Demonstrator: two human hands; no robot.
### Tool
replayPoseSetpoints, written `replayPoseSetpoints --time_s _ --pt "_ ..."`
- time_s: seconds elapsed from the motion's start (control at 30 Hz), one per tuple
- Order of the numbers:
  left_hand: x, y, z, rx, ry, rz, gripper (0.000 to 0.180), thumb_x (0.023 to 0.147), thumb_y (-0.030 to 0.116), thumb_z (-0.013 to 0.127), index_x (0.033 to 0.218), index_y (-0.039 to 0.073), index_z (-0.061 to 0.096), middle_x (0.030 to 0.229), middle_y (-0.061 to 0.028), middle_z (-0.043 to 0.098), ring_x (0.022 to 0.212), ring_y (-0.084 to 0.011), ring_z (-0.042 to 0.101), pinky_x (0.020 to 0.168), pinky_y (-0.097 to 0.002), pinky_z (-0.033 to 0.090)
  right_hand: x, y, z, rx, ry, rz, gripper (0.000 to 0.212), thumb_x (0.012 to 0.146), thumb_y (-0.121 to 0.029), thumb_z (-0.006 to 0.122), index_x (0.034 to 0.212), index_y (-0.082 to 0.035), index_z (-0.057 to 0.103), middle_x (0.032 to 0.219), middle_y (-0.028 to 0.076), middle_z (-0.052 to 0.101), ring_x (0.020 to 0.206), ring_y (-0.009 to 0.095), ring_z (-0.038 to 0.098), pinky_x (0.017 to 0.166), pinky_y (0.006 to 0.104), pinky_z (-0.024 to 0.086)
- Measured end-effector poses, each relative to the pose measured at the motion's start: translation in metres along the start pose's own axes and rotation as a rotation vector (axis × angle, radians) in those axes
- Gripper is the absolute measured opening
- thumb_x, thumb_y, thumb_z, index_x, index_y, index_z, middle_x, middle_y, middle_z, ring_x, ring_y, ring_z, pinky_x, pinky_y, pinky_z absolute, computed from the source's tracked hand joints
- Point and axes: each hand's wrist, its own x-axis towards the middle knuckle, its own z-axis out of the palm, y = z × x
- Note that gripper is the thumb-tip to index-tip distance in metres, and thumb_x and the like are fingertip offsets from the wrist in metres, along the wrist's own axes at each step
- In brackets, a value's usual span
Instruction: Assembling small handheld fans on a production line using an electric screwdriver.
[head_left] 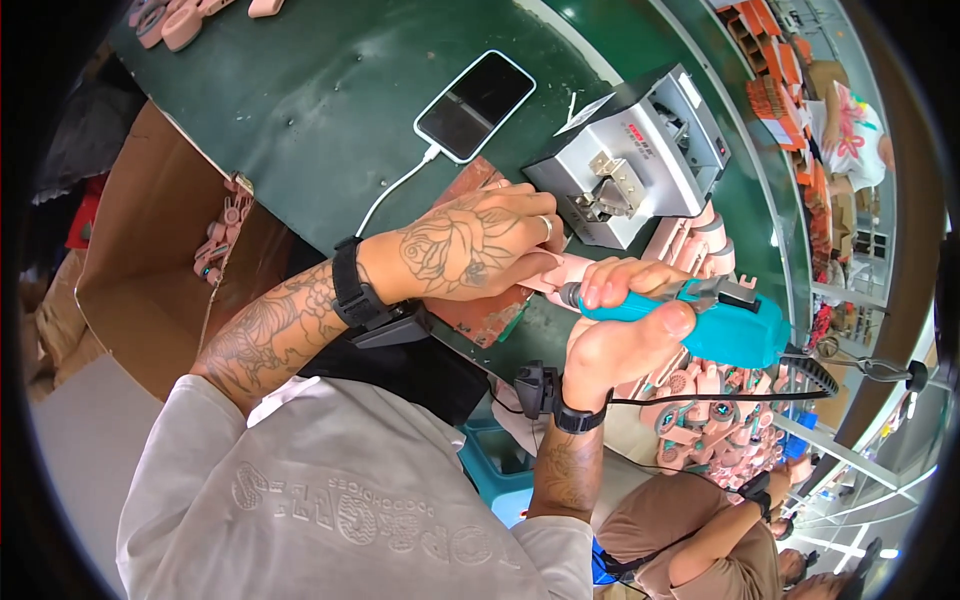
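My right hand (625, 325) is wrapped round a teal electric screwdriver (735, 325), held nearly level. Its grey nose points left and meets a pink plastic part (560, 272). My left hand (485, 240), with a ring on one finger, is closed on that part; its fingers hide much of it. A worn reddish-brown board (480, 315) lies beneath my left hand. Just beyond the hands stands a grey metal box-shaped machine (640, 150) with a small bracket on its front, perhaps a screw feeder. Whether a screw sits at the screwdriver's tip is hidden.
A phone (475, 105) with a white cable lies on the green table (300, 90). Pink parts (710, 420) are heaped at right; others (180, 22) lie far left. An open cardboard box (150, 250) stands at left. A co-worker (690, 530) sits at lower right. The screwdriver's black cord (720, 398) trails right.
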Motion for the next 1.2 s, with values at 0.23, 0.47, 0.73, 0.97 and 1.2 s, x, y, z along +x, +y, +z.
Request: replayPoseSetpoints --time_s 0.23,0.47,0.73,0.97,1.2 --pt "-0.011 0.017 0.003 0.250 0.041 0.301 0.024 0.080 0.026 0.075 0.102 0.018 0.069 0.095 -0.0053 0.063 0.096 -0.0260 0.067 0.084 -0.0430 0.054 -0.022 -0.010 -0.021 0.105 0.133 0.055 0.059 0.102 -0.066 0.055 0.098 -0.007 0.054 0.076 0.006 0.056 0.068 0.016 0.051 0.065 0.0308 0.044" --pt "-0.043 0.028 -0.060 0.592 0.152 0.154 0.018 0.091 0.021 0.072 0.108 0.017 0.074 0.112 -0.0038 0.074 0.099 -0.0248 0.073 0.080 -0.0360 0.062 -0.076 -0.074 -0.036 0.085 0.257 -0.281 0.089 0.094 -0.087 0.037 0.105 0.000 0.051 0.061 0.004 0.052 0.046 0.015 0.047 0.045 0.0293 0.042" --pt "0.031 0.025 -0.082 0.482 0.510 -0.070 0.028 0.090 0.013 0.079 0.113 0.002 0.069 0.100 -0.0137 0.070 0.085 -0.0298 0.068 0.077 -0.0378 0.056 -0.124 -0.070 -0.061 -0.231 0.239 -0.075 0.092 0.092 -0.088 0.042 0.113 0.001 0.054 0.059 0.002 0.050 0.046 0.015 0.047 0.046 0.0295 0.041" --pt "0.061 0.083 0.144 0.366 -0.186 0.074 0.035 0.092 0.047 0.068 0.093 0.012 0.065 0.083 -0.0088 0.066 0.078 -0.0287 0.069 0.068 -0.0436 0.052 -0.132 -0.072 -0.076 -0.078 0.192 -0.047 0.095 0.090 -0.084 0.052 0.121 0.005 0.054 0.068 0.007 0.057 0.057 0.020 0.057 0.051 0.0321 0.047" --pt "0.058 0.071 0.190 0.457 -0.060 0.082 0.027 0.092 0.042 0.062 0.100 0.016 0.066 0.100 -0.0058 0.061 0.088 -0.0250 0.058 0.074 -0.0446 0.039 -0.141 -0.080 -0.090 0.009 0.192 -0.033 0.091 0.090 -0.077 0.063 0.124 0.007 0.055 0.074 0.009 0.060 0.062 0.019 0.059 0.051 0.0307 0.048"
